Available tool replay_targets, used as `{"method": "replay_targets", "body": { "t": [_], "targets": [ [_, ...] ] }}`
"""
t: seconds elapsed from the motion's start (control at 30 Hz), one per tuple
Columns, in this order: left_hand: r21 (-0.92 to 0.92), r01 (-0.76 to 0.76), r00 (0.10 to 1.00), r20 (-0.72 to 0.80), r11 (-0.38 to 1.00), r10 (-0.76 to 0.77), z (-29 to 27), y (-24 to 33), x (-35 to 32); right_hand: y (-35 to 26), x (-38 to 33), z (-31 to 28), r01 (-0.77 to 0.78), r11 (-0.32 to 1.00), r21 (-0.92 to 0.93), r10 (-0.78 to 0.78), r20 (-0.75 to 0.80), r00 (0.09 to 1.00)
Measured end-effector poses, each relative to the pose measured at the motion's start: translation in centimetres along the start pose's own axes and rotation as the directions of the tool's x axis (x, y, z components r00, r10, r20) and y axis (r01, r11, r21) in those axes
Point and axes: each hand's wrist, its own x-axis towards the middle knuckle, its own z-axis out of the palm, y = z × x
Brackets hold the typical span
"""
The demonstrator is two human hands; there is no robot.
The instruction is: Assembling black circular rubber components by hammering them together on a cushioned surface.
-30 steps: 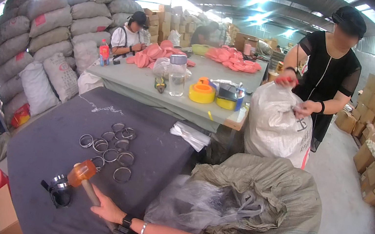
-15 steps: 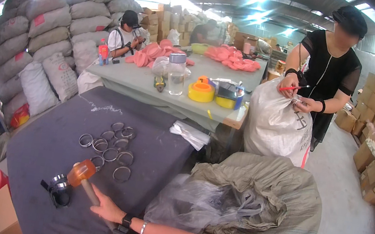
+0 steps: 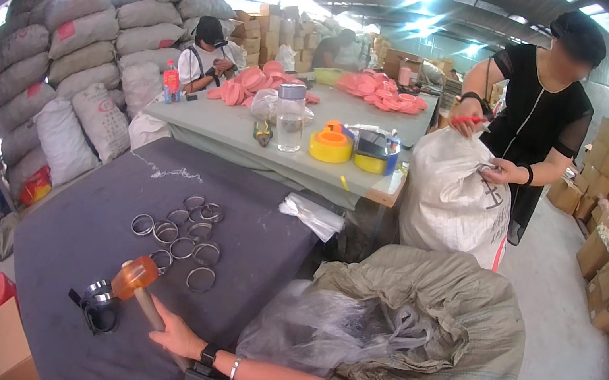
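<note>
Head view, the only view.

The right hand (image 3: 176,333) is gripping the wooden handle of a mallet (image 3: 134,277), fingers wrapped closed around it and the wrist carrying a watch and a bracelet. The left hand is not showing. The orange mallet head is hanging just above and beside a small black fixture (image 3: 96,304), which is sitting near the front edge of the dark cloth-covered table (image 3: 64,230). A metal ring seems to be seated on the fixture; this is too small to confirm.

A loose group of metal rings (image 3: 183,238) is lying flat on the cloth, just beyond the mallet head and apart from the fixture. To the right, a grey sack (image 3: 441,334) is slumping open with a clear plastic bag (image 3: 321,330) spilling out of it.

Judgement: the striking step is in hand, with the mallet poised over the fixture. A next blow is calling for a square drop onto the fixture, well clear of the loose rings.

Beyond, a person in black is holding the mouth of a white sack (image 3: 453,191).
</note>
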Motion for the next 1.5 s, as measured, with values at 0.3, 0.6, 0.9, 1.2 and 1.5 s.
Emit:
{"method": "replay_targets", "body": {
  "t": [0.3, 0.6, 0.9, 1.2, 1.5],
  "targets": [
    [0.018, 0.028, 1.0, 0.011, 0.999, -0.028, -0.4, -0.2, -0.2, 0.6, 0.1, -0.2, 0.029, 0.999, -0.033, -0.03, -0.038, 0.999],
    [0.057, 0.025, 0.997, 0.065, 0.998, -0.028, -1.2, -0.4, 0.2, 0.4, 0.0, 0.0, -0.038, 0.999, -0.027, 0.038, 0.003, 0.999],
    [0.022, 0.029, 0.996, 0.089, 0.999, -0.031, -0.6, -0.1, -0.1, 0.1, -0.1, -0.1, -0.033, 0.999, -0.004, 0.033, 0.014, 0.999],
    [-0.006, 0.038, 0.994, 0.103, 0.999, -0.037, -0.1, 0.5, -0.6, 1.2, 0.3, 0.4, -0.001, 1.0, 0.0, 0.001, 0.009, 1.0],
    [0.076, -0.023, 1.0, -0.013, 0.997, 0.024, 1.3, 0.5, -0.5, -0.4, 0.0, -0.7, -0.023, 0.999, -0.03, 0.022, -0.004, 1.0]
  ]
}}
